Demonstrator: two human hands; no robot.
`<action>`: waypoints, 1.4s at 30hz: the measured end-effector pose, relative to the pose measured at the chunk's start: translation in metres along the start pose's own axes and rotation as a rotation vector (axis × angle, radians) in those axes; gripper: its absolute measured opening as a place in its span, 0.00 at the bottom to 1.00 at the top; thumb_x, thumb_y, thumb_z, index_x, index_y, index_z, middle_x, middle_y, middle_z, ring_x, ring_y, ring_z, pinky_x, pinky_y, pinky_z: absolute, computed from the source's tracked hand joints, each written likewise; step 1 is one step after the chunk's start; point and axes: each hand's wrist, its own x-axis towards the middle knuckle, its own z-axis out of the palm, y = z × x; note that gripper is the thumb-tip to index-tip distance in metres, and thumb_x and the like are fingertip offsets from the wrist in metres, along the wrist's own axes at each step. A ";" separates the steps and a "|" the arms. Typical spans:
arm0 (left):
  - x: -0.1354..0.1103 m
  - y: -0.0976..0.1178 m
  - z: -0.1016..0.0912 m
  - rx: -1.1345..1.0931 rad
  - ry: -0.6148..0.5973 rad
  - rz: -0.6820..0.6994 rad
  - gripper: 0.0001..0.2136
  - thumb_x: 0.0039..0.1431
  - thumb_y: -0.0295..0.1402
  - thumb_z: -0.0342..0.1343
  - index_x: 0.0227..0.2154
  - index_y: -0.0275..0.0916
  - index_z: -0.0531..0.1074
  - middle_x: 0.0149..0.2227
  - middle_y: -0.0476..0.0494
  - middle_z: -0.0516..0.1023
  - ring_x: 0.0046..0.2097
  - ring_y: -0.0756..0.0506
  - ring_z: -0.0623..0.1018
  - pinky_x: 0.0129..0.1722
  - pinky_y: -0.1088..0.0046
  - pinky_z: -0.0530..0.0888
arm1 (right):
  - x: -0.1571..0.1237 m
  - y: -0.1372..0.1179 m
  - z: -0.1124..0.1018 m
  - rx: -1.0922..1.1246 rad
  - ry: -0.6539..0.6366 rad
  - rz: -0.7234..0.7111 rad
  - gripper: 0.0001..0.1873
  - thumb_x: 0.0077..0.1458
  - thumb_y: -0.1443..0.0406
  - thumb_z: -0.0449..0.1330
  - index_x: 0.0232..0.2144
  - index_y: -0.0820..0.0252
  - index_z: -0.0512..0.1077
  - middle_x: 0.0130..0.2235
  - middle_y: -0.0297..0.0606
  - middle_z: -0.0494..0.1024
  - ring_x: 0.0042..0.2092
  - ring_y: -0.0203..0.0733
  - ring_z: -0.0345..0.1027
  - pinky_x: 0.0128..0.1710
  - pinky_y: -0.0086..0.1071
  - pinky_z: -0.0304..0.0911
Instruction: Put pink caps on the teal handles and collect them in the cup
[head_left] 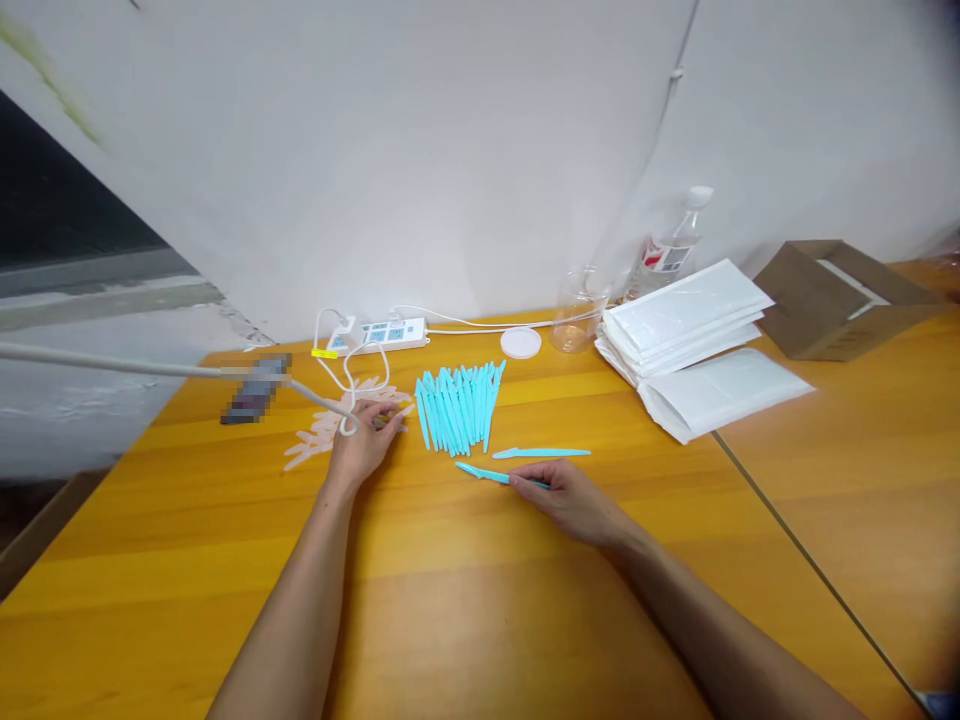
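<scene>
My right hand (566, 500) pinches a slim light-blue eyebrow razor (489, 474) by its handle, its head pointing left. Just beyond it a second blue razor (551, 453) lies flat on the wooden table. A fanned row of several blue razors (452, 408) lies side by side farther back, between my hands. My left hand (362, 440) is closed at the fingertips on a slim pale-pink plastic piece (406, 411), at the right edge of a spread of similar pale-pink pieces (319, 430). My left hand and a white cable hide part of that spread.
A white cable (187, 369) crosses in front of my left hand. Behind are a power strip (394, 334), a round white lid (520, 343), a clear jar (577, 315) and a bottle (667, 250). White padded envelopes (682, 320) and a cardboard box (832, 310) stand right; a phone (256, 390) lies left.
</scene>
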 end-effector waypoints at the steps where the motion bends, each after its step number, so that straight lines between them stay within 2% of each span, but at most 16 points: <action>1: 0.002 0.000 0.001 0.010 -0.013 -0.006 0.14 0.55 0.43 0.57 0.37 0.39 0.79 0.39 0.41 0.77 0.34 0.45 0.76 0.40 0.65 0.74 | 0.000 0.001 0.000 0.003 -0.001 0.000 0.21 0.62 0.51 0.52 0.26 0.60 0.67 0.26 0.28 0.51 0.30 0.33 0.42 0.28 0.29 0.41; 6: 0.016 0.004 0.004 0.019 -0.047 -0.012 0.10 0.54 0.38 0.57 0.31 0.40 0.80 0.34 0.41 0.76 0.39 0.40 0.76 0.45 0.61 0.72 | -0.001 0.000 -0.002 0.012 -0.030 0.002 0.21 0.62 0.50 0.52 0.25 0.60 0.64 0.26 0.28 0.50 0.29 0.33 0.41 0.27 0.29 0.40; 9: 0.013 0.011 0.001 -0.030 -0.025 0.000 0.10 0.56 0.38 0.55 0.33 0.40 0.79 0.38 0.40 0.76 0.45 0.39 0.75 0.50 0.60 0.70 | -0.002 -0.001 -0.006 0.018 -0.056 -0.002 0.23 0.61 0.49 0.52 0.24 0.59 0.62 0.25 0.27 0.48 0.28 0.32 0.40 0.26 0.28 0.39; 12: -0.011 0.024 -0.008 -0.122 -0.013 0.014 0.14 0.62 0.42 0.50 0.39 0.39 0.76 0.43 0.40 0.77 0.46 0.42 0.76 0.49 0.65 0.72 | -0.002 0.000 -0.010 0.026 -0.076 0.021 0.23 0.61 0.49 0.53 0.24 0.60 0.65 0.24 0.27 0.49 0.27 0.31 0.40 0.24 0.28 0.38; 14: -0.037 0.034 -0.012 -0.307 -0.107 -0.025 0.17 0.64 0.45 0.49 0.43 0.38 0.74 0.41 0.41 0.79 0.40 0.45 0.78 0.42 0.69 0.74 | -0.003 0.001 -0.012 0.033 -0.088 0.061 0.23 0.61 0.48 0.53 0.27 0.60 0.70 0.23 0.26 0.50 0.26 0.31 0.40 0.23 0.28 0.38; 17: -0.073 0.043 -0.014 -0.715 -0.308 -0.193 0.17 0.60 0.46 0.56 0.42 0.37 0.75 0.36 0.42 0.81 0.33 0.48 0.77 0.37 0.71 0.74 | -0.003 0.004 -0.015 0.057 -0.081 0.133 0.23 0.59 0.47 0.55 0.34 0.60 0.75 0.22 0.26 0.52 0.24 0.31 0.42 0.22 0.28 0.38; 19: -0.088 0.045 -0.011 -0.849 -0.341 -0.273 0.15 0.57 0.44 0.61 0.40 0.37 0.78 0.36 0.42 0.82 0.35 0.48 0.77 0.40 0.71 0.74 | -0.003 0.006 -0.016 0.089 -0.079 0.169 0.23 0.58 0.47 0.56 0.36 0.60 0.76 0.21 0.25 0.54 0.23 0.30 0.42 0.21 0.28 0.38; 22: -0.095 0.046 -0.006 -0.858 -0.336 -0.301 0.14 0.55 0.42 0.63 0.39 0.38 0.80 0.36 0.42 0.82 0.38 0.47 0.78 0.45 0.71 0.73 | -0.003 0.008 -0.018 0.137 -0.097 0.186 0.23 0.57 0.47 0.57 0.35 0.60 0.76 0.20 0.24 0.54 0.22 0.30 0.41 0.20 0.28 0.37; 27: -0.092 0.050 0.000 -0.830 -0.360 -0.328 0.15 0.53 0.42 0.64 0.39 0.38 0.80 0.36 0.42 0.83 0.37 0.47 0.79 0.41 0.72 0.75 | -0.003 0.008 -0.019 0.146 -0.110 0.184 0.23 0.57 0.47 0.58 0.37 0.61 0.77 0.20 0.24 0.53 0.22 0.30 0.41 0.20 0.29 0.36; 42: -0.094 0.072 0.009 -0.773 -0.381 -0.208 0.12 0.53 0.42 0.63 0.34 0.39 0.81 0.37 0.42 0.82 0.38 0.46 0.78 0.40 0.72 0.75 | -0.004 0.000 -0.019 0.049 -0.099 0.194 0.24 0.56 0.47 0.58 0.36 0.62 0.79 0.19 0.25 0.55 0.22 0.29 0.42 0.21 0.28 0.37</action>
